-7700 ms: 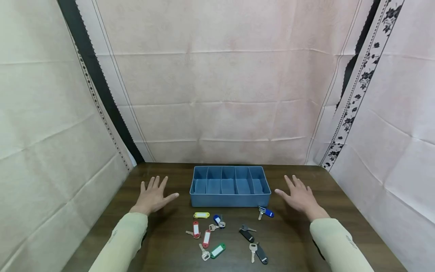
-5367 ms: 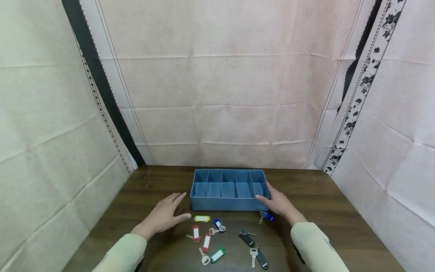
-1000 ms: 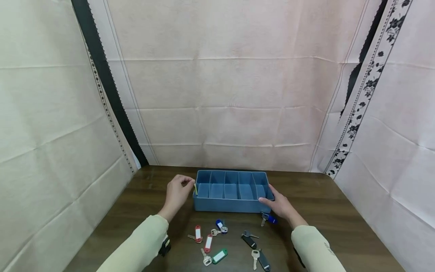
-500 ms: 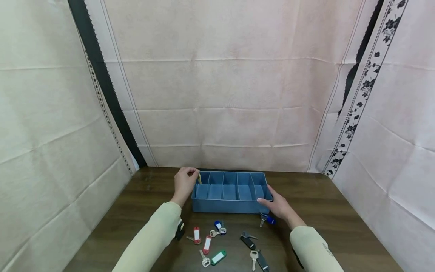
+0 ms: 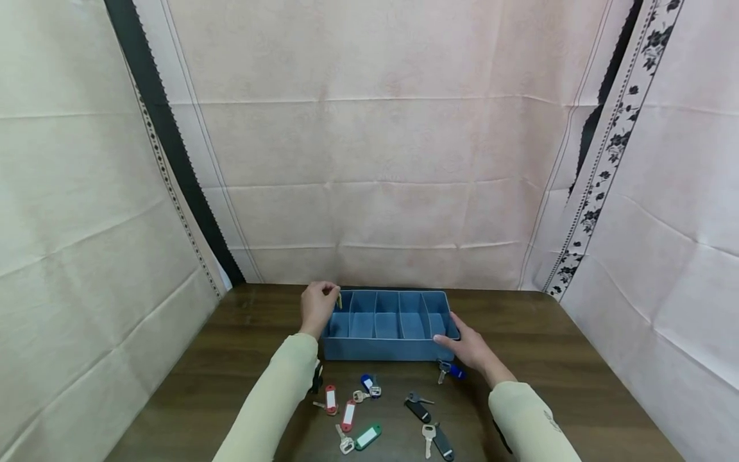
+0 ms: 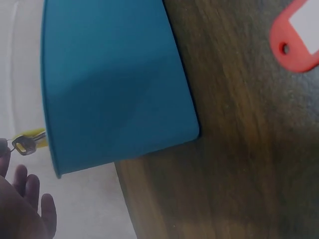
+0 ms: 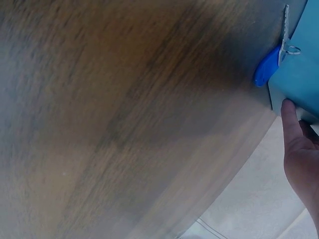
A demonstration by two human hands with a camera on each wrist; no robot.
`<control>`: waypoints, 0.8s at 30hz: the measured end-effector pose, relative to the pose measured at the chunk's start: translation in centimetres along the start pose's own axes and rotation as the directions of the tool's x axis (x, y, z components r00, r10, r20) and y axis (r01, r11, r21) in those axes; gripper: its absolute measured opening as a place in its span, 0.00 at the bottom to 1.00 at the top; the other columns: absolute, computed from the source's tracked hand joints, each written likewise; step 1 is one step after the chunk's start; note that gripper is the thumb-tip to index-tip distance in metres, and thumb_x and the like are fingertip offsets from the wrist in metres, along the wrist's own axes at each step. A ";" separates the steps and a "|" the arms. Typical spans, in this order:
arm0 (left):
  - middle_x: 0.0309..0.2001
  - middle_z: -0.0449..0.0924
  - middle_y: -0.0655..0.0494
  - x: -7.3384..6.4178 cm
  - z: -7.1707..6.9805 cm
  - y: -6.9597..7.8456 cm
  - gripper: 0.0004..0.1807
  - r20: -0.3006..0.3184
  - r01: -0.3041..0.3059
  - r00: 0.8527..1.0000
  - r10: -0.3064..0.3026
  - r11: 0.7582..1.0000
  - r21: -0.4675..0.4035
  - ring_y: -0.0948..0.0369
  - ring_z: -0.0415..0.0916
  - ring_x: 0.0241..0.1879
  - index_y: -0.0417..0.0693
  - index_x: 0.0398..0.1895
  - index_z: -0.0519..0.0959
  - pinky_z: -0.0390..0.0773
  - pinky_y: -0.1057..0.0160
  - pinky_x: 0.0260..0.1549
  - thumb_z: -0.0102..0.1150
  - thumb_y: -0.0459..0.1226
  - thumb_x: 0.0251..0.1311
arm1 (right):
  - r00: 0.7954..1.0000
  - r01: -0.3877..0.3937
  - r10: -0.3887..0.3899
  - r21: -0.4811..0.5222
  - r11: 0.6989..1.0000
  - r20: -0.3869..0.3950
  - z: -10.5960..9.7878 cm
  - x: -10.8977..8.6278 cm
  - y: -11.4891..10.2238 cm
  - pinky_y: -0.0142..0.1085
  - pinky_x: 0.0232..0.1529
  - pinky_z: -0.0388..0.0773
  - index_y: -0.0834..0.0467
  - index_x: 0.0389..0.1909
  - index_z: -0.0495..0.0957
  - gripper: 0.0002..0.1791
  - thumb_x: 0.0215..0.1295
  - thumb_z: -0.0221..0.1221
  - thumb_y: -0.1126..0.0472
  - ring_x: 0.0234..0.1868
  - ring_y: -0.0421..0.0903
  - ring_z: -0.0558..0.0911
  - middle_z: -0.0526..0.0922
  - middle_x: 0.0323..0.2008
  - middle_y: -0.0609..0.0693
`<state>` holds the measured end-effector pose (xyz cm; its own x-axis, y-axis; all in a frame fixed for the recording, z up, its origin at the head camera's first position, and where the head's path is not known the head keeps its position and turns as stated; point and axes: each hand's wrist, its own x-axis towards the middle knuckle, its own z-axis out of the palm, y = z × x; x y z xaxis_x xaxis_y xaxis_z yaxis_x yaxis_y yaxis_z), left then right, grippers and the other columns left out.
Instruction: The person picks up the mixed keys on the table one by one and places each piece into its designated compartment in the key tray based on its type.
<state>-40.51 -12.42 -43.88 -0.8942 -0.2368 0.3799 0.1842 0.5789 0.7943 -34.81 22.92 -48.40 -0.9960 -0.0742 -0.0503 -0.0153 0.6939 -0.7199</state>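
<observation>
My left hand (image 5: pixel 316 309) pinches the ring of a key with a yellow key tag (image 5: pixel 339 301) over the leftmost compartment of the blue divided box (image 5: pixel 375 350). In the left wrist view the silver key (image 6: pixel 24 145) hangs by its ring from the fingertips, and the tag's lower part is hidden behind the box wall. My right hand (image 5: pixel 470 346) grips the box at its right front corner, thumb on the front and fingers along the right side. A blue-tagged key (image 7: pixel 269 64) lies on the table by that corner.
Before the box on the brown table (image 5: pixel 208 378) lie keys with a blue tag (image 5: pixel 367 383), red tags (image 5: pixel 348 416), a green tag (image 5: pixel 367 437) and black tags (image 5: pixel 417 410). Pale cloth (image 5: pixel 392 160) hangs behind and at both sides.
The yellow-tagged key, picked up from the table, has gone up past the box's front left corner and back over its leftmost compartment. The right hand has moved onto the box and stays there.
</observation>
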 end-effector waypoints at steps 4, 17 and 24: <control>0.41 0.79 0.51 0.1 0.4 -0.4 0.09 0.019 0.015 1.000 -0.015 0.999 0.028 0.54 0.75 0.40 0.46 0.39 0.87 0.77 0.52 0.40 0.63 0.42 0.65 | 1.000 0.012 -0.012 0.003 1.000 -0.002 0.1 -0.1 -0.1 0.70 0.61 0.58 0.54 0.80 0.44 0.50 0.67 0.57 0.36 0.71 0.72 0.56 0.53 0.74 0.68; 0.46 0.80 0.48 0.1 0.0 -0.4 0.15 0.105 0.021 0.994 -0.023 1.000 0.021 0.52 0.75 0.46 0.43 0.50 0.84 0.77 0.52 0.46 0.62 0.43 0.67 | 1.000 0.001 -0.001 0.018 1.000 -0.007 0.0 -0.3 -0.1 0.71 0.60 0.58 0.53 0.80 0.44 0.53 0.64 0.57 0.32 0.70 0.72 0.57 0.54 0.74 0.68; 0.46 0.80 0.47 0.3 -0.9 -0.8 0.16 0.105 -0.010 0.994 0.009 1.000 0.004 0.52 0.76 0.47 0.41 0.50 0.84 0.78 0.51 0.47 0.63 0.42 0.66 | 1.000 0.005 -0.005 0.013 1.000 -0.009 0.1 -0.3 -0.2 0.71 0.60 0.59 0.54 0.80 0.44 0.49 0.69 0.57 0.38 0.70 0.73 0.57 0.54 0.74 0.69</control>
<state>-40.59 -13.67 -43.95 -0.9303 -0.1485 0.3354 0.1911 0.5842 0.7888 -34.54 22.69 -48.30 -0.9966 -0.0712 -0.0405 -0.0192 0.6839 -0.7293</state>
